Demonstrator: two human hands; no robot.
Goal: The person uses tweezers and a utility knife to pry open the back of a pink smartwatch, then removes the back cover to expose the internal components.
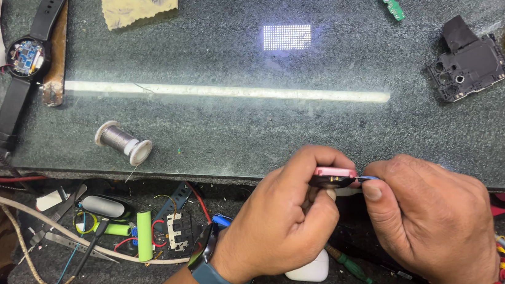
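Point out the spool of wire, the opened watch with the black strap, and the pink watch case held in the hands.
spool of wire [123,142], head view, on its wound middle.
opened watch [26,57], head view, on its exposed circuit board.
pink watch case [334,174], head view, on its pink rim.

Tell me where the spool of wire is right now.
The spool of wire lies on the dark worktop, left of both hands, below the opened black watch.

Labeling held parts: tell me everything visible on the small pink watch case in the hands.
The watch case is small and round, with a pink rim and dark glossy underside, no strap attached. It is held edge-on above the table's front edge, pinched in the left hand. The right hand presses a thin blue tool against its side.
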